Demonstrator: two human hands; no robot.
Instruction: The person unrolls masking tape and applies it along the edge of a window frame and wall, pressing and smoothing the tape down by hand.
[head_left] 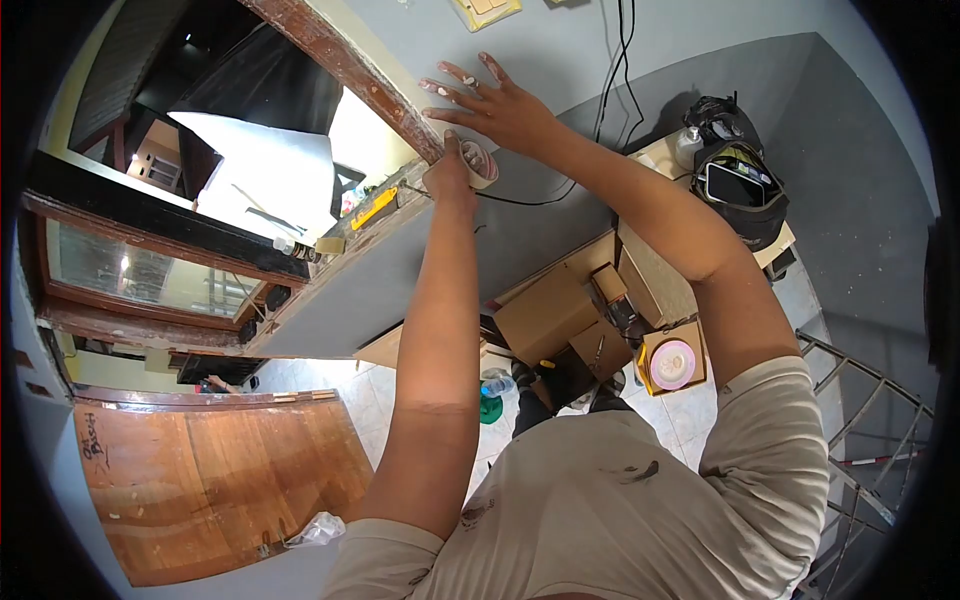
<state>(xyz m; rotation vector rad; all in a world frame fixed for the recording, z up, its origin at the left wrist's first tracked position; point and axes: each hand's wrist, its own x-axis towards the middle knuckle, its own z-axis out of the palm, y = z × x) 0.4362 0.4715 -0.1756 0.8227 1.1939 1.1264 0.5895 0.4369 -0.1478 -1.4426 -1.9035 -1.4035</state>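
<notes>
My left hand is closed around a small round tub with pale, whitish stuff inside. It is beside the lower end of the brown wooden frame. My right hand is open just above the tub, its fingers spread towards the wall edge beside the frame. White smears show on its fingertips, and a ring is on one finger. Whether the fingers touch the surface I cannot tell. A yellow utility knife lies on the ledge to the left of my left hand.
Black cables hang down the wall. A black bag with a phone sits on a surface at right. Below are cardboard boxes and a pink-rimmed tub. A metal ladder stands at right; a wooden door is lower left.
</notes>
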